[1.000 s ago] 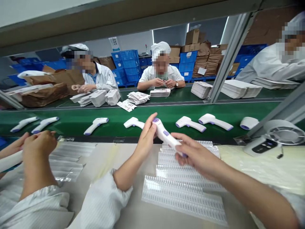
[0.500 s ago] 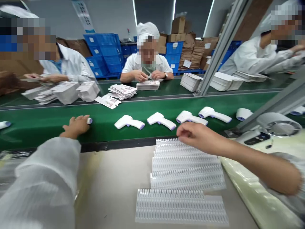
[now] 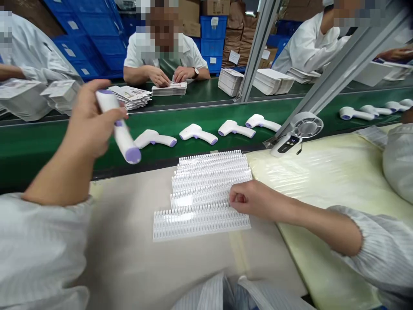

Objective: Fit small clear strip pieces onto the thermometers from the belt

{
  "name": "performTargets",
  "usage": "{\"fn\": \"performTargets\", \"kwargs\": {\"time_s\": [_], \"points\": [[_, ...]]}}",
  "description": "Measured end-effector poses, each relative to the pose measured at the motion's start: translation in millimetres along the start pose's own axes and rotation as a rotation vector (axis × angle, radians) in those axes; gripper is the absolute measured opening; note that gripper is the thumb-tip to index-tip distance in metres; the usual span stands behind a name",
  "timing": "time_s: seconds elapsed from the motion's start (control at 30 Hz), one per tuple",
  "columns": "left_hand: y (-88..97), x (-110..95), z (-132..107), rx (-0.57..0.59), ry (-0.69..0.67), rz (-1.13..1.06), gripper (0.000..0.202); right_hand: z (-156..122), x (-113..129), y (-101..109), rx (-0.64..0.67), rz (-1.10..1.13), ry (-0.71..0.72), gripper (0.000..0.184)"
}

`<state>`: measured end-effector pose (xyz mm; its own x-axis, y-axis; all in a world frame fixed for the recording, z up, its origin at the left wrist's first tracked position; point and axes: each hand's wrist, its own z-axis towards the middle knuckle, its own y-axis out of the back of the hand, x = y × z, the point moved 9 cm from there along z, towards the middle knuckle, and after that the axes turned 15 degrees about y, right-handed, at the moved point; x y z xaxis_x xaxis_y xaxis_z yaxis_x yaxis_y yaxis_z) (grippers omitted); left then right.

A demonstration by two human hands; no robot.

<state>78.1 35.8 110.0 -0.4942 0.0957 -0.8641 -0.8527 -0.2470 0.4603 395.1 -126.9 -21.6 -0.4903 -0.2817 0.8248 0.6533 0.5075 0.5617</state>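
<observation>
My left hand [image 3: 88,118] is closed around a white infrared thermometer [image 3: 124,138] with purple trim, raised above the near edge of the green conveyor belt; its purple-capped handle points down and right. My right hand [image 3: 258,198] is over the right end of the overlapping sheets of small clear stickers [image 3: 200,224]. Its fingers are curled in a pinch, and whatever may be between them is too small to make out. More white thermometers [image 3: 198,133] lie in a row on the belt beyond the sheets.
A small white handheld fan [image 3: 295,131] stands by a metal post [image 3: 260,51] at right. Yellowish plastic-wrapped material [image 3: 309,172] covers the right side of the grey table [image 3: 129,249]. Across the belt, co-workers handle stacks of printed cards [image 3: 169,89]. Blue crates [image 3: 213,41] stand behind.
My left hand has taken a thermometer from the belt and lifted it towards me. My right hand has come back from the far edge of the sheets to their near right end. The view has tilted down and turned right.
</observation>
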Motion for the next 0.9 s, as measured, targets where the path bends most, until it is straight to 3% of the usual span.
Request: {"fn": "performTargets", "kwargs": {"time_s": [0.17, 0.3, 0.4, 0.5, 0.6, 0.73, 0.9], "points": [[-90.4, -47, -100, 0.356, 0.131, -0.447, 0.060, 8, 0, -6, 0.060, 0.019, 0.000, 0.012], [-132.0, -42, -146, 0.511, 0.236, -0.501, 0.054, -1, 1, -8, 0.069, 0.047, 0.040, 0.016], [-146.3, -27, -160, 0.551, 0.344, -0.538, 0.052, -10, 12, 1, -0.025, 0.244, 0.054, 0.009], [-155.1, -19, -172, 0.567, 0.454, -0.556, 0.051, -4, 32, 24, -0.300, 0.567, 0.116, 0.009], [-157.1, -19, -181, 0.544, 0.482, -0.559, 0.046, 13, 51, 40, -0.544, 0.773, 0.244, 0.012], [-155.8, -17, -187, 0.525, 0.487, -0.602, 0.051, 38, 56, 35, -0.651, 0.831, 0.267, 0.012], [-158.4, -12, -191, 0.556, 0.522, -0.630, 0.053, 41, 51, 29, -0.708, 0.825, 0.263, 0.012]]}}
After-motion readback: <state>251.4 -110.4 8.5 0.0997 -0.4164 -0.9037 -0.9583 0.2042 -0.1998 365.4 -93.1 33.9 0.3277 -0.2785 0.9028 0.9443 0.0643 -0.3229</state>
